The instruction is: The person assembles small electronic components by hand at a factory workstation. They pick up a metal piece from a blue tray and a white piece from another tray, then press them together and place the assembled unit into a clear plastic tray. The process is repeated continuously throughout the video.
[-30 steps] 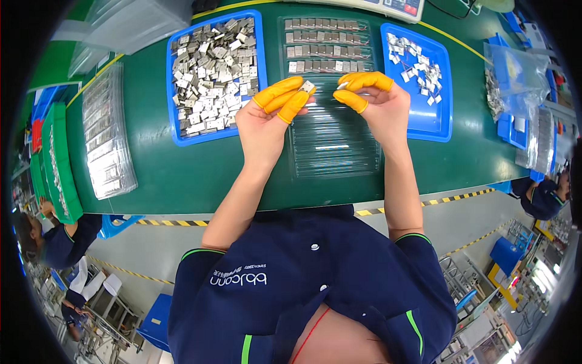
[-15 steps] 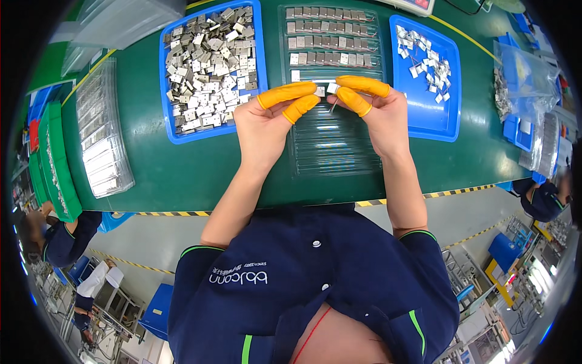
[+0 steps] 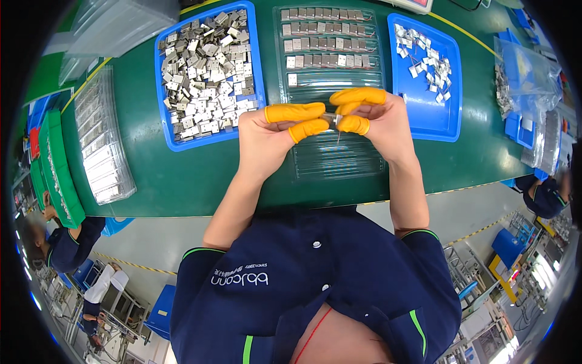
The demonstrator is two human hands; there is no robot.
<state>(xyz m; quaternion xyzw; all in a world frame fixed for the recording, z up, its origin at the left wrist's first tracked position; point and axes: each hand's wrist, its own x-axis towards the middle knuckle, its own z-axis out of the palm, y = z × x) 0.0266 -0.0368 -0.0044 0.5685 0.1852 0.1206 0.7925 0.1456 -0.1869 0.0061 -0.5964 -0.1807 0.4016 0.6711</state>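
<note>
My left hand (image 3: pixel 267 136), with yellow finger cots on thumb and fingers, pinches a small metal housing (image 3: pixel 329 116). Facing it, my right hand (image 3: pixel 382 121), also in yellow cots, pinches a small white part with thin wire leads (image 3: pixel 337 119). The two pieces meet between my fingertips, which partly hide them; I cannot tell whether one is inside the other. Beneath my hands lies a clear ribbed plastic tray (image 3: pixel 339 167). Its far slots hold rows of metal pieces (image 3: pixel 327 44), several with wires, and a single piece (image 3: pixel 293 79) sits in a nearer slot.
Left of the clear tray is a blue tray (image 3: pixel 257 67) heaped with metal housings (image 3: pixel 209 73). A blue tray (image 3: pixel 433 124) on the right holds white wired parts (image 3: pixel 439 70). Farther left are clear plastic trays (image 3: pixel 104 139) and green bins (image 3: pixel 60 176). Co-workers' sleeves (image 3: pixel 74 242) show at both sides.
Both hands have come slightly nearer to me and closer together. The metal housing and the white part, apart before, now meet between the fingertips.
</note>
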